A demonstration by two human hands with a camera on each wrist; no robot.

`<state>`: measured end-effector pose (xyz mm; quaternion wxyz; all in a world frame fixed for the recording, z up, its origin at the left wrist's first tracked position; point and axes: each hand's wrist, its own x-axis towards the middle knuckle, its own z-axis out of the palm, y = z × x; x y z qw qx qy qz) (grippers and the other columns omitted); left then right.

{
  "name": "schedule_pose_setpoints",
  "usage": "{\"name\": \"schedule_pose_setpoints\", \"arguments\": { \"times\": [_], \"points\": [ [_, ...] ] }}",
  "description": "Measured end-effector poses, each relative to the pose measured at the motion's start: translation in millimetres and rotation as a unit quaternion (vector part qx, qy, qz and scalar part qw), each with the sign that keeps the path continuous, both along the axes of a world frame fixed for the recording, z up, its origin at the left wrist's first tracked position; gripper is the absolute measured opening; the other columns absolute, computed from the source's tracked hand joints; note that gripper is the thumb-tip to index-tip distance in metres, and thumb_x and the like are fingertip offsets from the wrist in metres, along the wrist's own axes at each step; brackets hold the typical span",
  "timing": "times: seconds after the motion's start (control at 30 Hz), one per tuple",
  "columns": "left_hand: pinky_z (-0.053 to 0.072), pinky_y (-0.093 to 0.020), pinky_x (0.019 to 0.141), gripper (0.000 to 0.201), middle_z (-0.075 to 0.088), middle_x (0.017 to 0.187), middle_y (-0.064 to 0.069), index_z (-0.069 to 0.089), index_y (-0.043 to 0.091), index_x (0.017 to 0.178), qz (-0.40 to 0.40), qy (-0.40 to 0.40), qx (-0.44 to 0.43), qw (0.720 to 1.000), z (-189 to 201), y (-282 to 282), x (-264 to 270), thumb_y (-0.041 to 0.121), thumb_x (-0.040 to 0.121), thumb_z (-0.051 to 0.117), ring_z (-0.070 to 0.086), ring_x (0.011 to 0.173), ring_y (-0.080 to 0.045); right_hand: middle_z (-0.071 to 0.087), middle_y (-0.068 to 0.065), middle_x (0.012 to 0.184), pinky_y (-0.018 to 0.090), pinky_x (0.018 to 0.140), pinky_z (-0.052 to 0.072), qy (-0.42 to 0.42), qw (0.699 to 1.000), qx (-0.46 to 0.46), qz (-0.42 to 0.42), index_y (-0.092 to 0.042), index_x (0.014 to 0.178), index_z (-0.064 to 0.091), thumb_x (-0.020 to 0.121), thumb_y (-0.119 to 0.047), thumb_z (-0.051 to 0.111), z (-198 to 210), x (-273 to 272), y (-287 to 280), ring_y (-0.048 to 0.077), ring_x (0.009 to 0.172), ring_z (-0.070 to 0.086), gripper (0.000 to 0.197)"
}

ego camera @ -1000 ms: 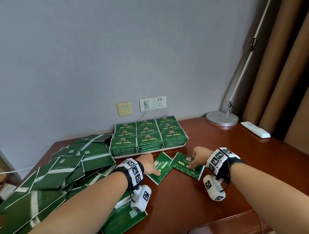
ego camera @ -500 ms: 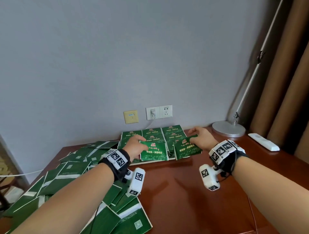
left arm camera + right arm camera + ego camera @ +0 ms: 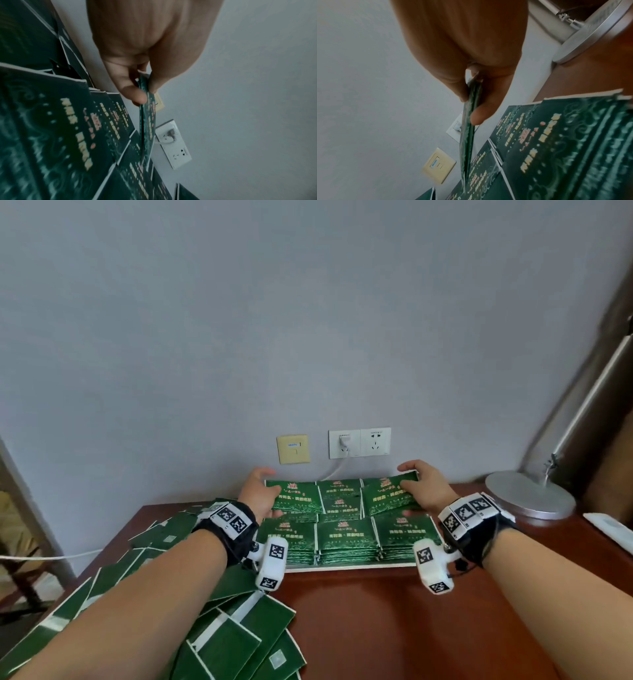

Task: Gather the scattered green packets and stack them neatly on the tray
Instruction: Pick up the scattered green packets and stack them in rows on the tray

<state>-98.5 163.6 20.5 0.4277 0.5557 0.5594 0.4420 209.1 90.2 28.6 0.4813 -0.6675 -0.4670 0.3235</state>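
The tray (image 3: 349,568) shows only its front edge beneath the stacks (image 3: 346,542). The left hand (image 3: 258,494) and right hand (image 3: 426,489) each pinch 1 green packet (image 3: 296,496), now carried from the table to above the back row.

Wall (image 3: 308,337) seemingly close behind stacks (image 3: 346,542).

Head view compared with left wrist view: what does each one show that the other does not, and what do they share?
Only the head view shows the right hand holding its packet, the lamp base, the white tray edge and the brown table. Only the left wrist view shows the thumb and fingers pinching the packet's edge. Both show the left hand, its packet, the stacks and the wall socket.
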Motion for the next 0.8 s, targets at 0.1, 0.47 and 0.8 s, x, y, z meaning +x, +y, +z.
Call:
{"name": "schedule_pose_setpoints", "arguments": {
  "times": [0.1, 0.47, 0.8],
  "points": [
    [0.055, -0.025, 0.046, 0.021, 0.053, 0.117, -0.011, 0.058, 0.017, 0.107, 0.008, -0.007, -0.011, 1.000, -0.9, 26.7, -1.1, 0.000, 0.098, 0.050, 0.059, 0.081, -0.022, 0.056, 0.013, 0.113, 0.041, 0.052, 0.059, 0.034, 0.999, -0.001, 0.009, -0.013, 0.112, 0.057, 0.092, -0.001, 0.057, -1.6, -2.1, 28.8, 0.033, 0.082, 0.066, 0.023],
    [0.053, -0.020, 0.044, 0.018, 0.054, 0.099, -0.008, 0.059, 0.008, 0.112, 0.021, -0.007, -0.045, 0.999, -14.7, 97.5, -2.6, -0.002, 0.098, 0.052, 0.059, 0.073, -0.020, 0.053, 0.010, 0.114, 0.051, 0.070, 0.060, 0.066, 0.994, -0.076, 0.035, -0.013, 0.106, 0.059, 0.081, 0.010, 0.068, -10.1, -27.1, 119.5, 0.038, 0.100, 0.063, 0.035],
    [0.041, -0.019, 0.045, 0.020, 0.058, 0.093, -0.010, 0.067, 0.012, 0.107, -0.074, 0.197, -0.027, 0.977, -37.6, 116.9, -11.2, -0.001, 0.094, 0.059, 0.043, 0.051, -0.013, 0.061, 0.007, 0.115, 0.032, 0.074, 0.056, -0.147, 0.984, -0.090, 0.049, -0.016, 0.110, 0.062, 0.075, 0.006, 0.071, -27.3, -41.7, 146.0, 0.024, 0.094, 0.062, 0.043]
  ]
}}
